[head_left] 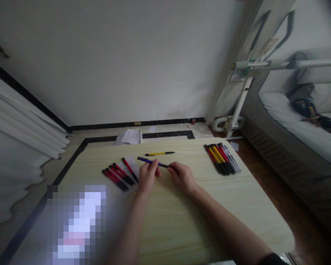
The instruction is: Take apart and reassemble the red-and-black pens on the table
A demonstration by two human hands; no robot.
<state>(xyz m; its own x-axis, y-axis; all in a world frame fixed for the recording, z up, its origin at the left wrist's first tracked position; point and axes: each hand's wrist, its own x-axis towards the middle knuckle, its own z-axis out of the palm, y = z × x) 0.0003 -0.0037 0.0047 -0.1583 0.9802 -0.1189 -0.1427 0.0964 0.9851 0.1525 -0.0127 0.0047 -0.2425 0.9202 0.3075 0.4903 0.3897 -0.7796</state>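
A blue pen [146, 160] with a black tip is held level above a pale wooden table [182, 213]. My left hand [147, 177] pinches its barrel near the middle. My right hand [182, 176] grips its black tip end. A yellow pen [159, 153] lies alone on the table just beyond the blue one. Several red pens [120, 173] lie side by side on a clear plastic sheet [129, 176] left of my left hand.
A row of several red, yellow and clear pens [222, 158] lies at the table's far right. Papers [131, 136] lie on the floor beyond the table. A white exercise frame [241, 99] and a sofa [300, 125] stand at the right.
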